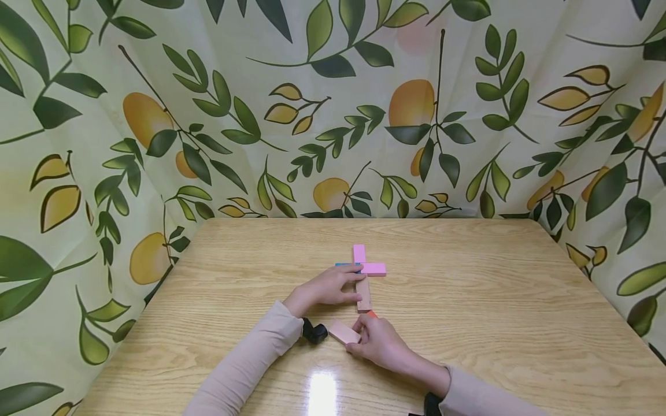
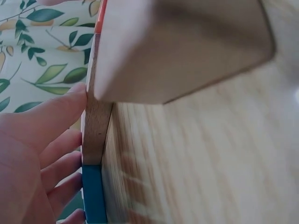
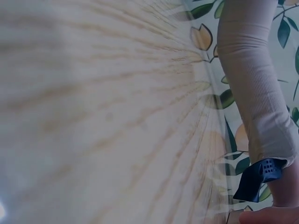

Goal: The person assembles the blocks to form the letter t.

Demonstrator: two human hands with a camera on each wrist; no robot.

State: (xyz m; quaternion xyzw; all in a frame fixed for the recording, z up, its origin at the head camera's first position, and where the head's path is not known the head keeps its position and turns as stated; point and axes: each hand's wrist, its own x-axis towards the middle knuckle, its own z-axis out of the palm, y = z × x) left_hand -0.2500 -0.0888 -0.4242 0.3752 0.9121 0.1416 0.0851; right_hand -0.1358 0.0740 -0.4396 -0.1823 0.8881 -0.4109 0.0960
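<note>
My left hand (image 1: 333, 286) lies over a cross-shaped row of blocks. In the left wrist view its thumb and fingers touch a plain wooden block (image 2: 96, 133) and the blue block (image 2: 94, 193), their fingers fairly straight. Between thumb and fingertips my right hand (image 1: 382, 344) pinches a pale wooden block (image 1: 344, 333), tilted just in front of the row. That same block looms large at the top of the left wrist view. Two pink blocks (image 1: 373, 269) form the far and right arms of the cross. An orange-red block (image 1: 372, 314) peeks out behind the right hand, mostly hidden.
The wooden table (image 1: 468, 300) carries the blocks near its middle. A leaf-and-fruit patterned cloth (image 1: 333, 115) hangs behind and at both sides. Below the left cuff sits a black wrist camera (image 1: 314, 332), close to the pale block. The left sleeve (image 3: 252, 84) crosses the right wrist view.
</note>
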